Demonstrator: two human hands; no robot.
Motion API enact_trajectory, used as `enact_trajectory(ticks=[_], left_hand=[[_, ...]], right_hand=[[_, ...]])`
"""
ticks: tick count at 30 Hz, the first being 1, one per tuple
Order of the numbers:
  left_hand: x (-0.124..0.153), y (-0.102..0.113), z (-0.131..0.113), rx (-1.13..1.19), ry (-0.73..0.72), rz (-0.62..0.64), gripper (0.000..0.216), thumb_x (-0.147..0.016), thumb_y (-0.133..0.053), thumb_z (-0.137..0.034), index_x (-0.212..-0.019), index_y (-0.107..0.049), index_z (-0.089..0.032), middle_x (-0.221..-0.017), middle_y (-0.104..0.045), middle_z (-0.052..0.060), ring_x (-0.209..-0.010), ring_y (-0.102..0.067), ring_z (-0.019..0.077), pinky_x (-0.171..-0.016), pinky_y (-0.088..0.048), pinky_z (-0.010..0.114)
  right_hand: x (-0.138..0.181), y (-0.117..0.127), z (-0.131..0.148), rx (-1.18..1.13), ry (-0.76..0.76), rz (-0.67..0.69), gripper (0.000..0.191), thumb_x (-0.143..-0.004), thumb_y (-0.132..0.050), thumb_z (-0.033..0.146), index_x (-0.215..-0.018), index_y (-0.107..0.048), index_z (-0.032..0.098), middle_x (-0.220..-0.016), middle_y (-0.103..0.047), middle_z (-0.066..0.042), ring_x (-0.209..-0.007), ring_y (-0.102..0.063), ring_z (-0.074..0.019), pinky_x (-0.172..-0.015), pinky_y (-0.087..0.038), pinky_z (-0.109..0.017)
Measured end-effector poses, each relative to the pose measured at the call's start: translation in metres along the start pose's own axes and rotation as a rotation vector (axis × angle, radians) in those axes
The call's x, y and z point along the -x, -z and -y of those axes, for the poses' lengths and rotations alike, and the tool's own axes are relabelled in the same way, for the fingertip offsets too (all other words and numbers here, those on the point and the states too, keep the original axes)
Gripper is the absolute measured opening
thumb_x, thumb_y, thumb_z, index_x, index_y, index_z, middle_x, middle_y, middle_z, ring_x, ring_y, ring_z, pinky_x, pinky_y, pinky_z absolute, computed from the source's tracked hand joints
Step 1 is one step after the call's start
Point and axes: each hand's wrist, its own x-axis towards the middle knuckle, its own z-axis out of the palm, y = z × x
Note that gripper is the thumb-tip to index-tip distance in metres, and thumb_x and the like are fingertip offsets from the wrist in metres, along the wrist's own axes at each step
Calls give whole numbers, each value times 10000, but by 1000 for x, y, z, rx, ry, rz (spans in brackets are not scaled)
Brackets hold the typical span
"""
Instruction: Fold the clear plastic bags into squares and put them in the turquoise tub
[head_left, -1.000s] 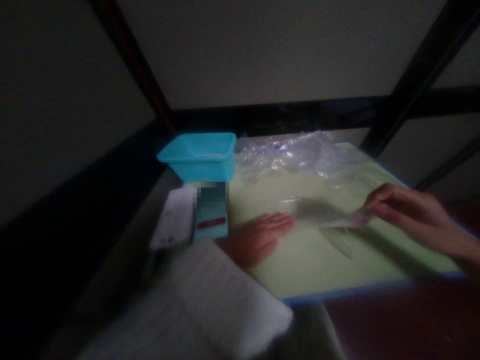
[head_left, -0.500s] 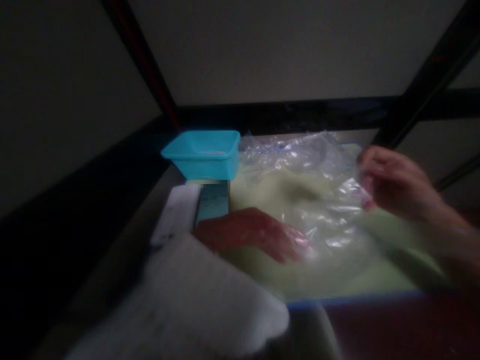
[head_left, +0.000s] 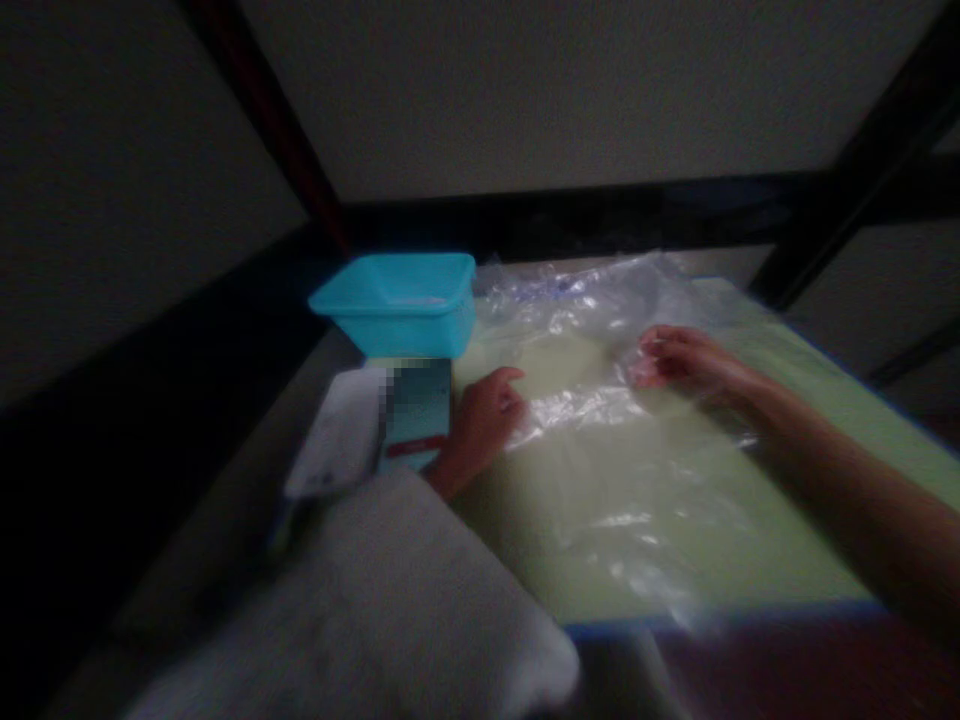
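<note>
A crinkled sheet of clear plastic (head_left: pixel 622 500), perhaps a bag, lies spread over the pale green table mat between my hands. My left hand (head_left: pixel 487 415) is closed at its left edge, thumb and index finger curled together beside the phone. On the other side, my right hand (head_left: pixel 679 358) pinches the plastic between thumb and fingers, a little above the mat. More crumpled clear plastic (head_left: pixel 577 300) lies behind both hands; whether it is a separate piece I cannot tell. The picture is dim and blurred.
A turquoise plastic basket (head_left: pixel 401 325) stands at the back left. In front of it are a phone (head_left: pixel 416 410) with a lit screen and a white object (head_left: pixel 337 430). The mat (head_left: pixel 795 500) has a blue edge. A pale sleeve (head_left: pixel 420 600) covers my left arm.
My left hand has moved up and back towards the phone. My right hand has come left and inward. The plastic between them now lies flatter and reaches over the mat's front edge.
</note>
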Motion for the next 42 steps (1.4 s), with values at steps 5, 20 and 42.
enact_trajectory(ticks=[5, 20, 42], left_hand=[[9, 1, -7, -523, -340, -279, 447, -808, -514, -106, -1253, -501, -145, -1166, -622, 117, -1123, -559, 266, -977, -435, 437], [38, -24, -3, -595, -539, 206, 636, -927, -417, -450, -1412, -307, -55, -1513, -263, 181, -1419, -198, 270, -1162, -202, 431], [35, -13, 1, -665, -488, 291, 630, -935, -364, -505, -1429, -303, -119, -1534, -231, 133, -1429, -166, 258, -1150, -173, 447]], right_hand=[[-4, 1, -1, -5, 79, -224, 155, -730, -627, 340, -758, -543, 214, -672, -652, -19, -623, -652, -172, -613, -548, -322], [8, -32, -12, 931, 484, 65, 441, -928, -389, 335, -1301, -528, 142, -1321, -562, -115, -1186, -547, -273, -977, -456, -438], [-15, 11, -30, 1023, 295, -18, 452, -951, -291, 411, -1105, -605, 124, -1126, -648, -163, -978, -622, -277, -812, -467, -372]])
